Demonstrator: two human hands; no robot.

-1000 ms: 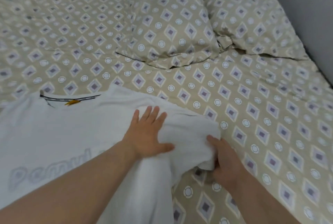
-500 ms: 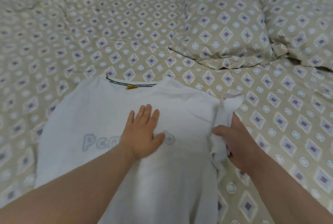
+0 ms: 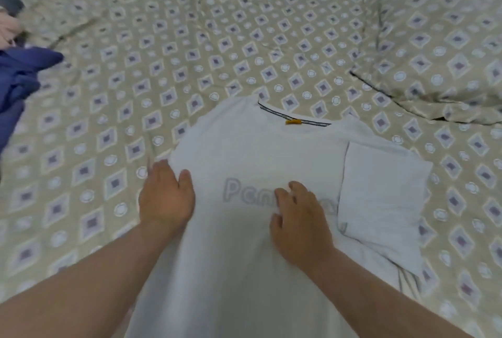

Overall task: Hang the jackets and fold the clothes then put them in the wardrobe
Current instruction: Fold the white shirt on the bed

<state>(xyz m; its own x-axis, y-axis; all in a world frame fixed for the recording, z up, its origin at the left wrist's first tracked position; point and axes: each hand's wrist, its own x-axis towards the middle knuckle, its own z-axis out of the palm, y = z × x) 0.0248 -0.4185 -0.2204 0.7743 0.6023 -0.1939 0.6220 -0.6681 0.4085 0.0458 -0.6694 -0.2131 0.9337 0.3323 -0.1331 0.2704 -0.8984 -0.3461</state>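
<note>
A white T-shirt (image 3: 244, 256) with pale grey lettering lies flat on the bed, collar away from me. Its right sleeve (image 3: 380, 196) is folded inward and lies flat on the body of the shirt. My left hand (image 3: 166, 196) is at the shirt's left edge, with the thumb on top of the cloth and the fingers hidden under it, so it grips that edge. Over the lettering in the middle of the chest, my right hand (image 3: 298, 215) rests on the shirt with loosely bent fingers and holds nothing.
The bed cover (image 3: 190, 38) is beige with a diamond and circle pattern. A pillow (image 3: 440, 52) in the same cloth lies at the back right. A dark blue garment (image 3: 19, 79) is bunched at the left edge, with something pale pink (image 3: 8, 27) above it.
My right hand let go of the right sleeve, which now lies folded on the shirt, and moved to the chest. My left hand slid from the shirt's middle to its left edge.
</note>
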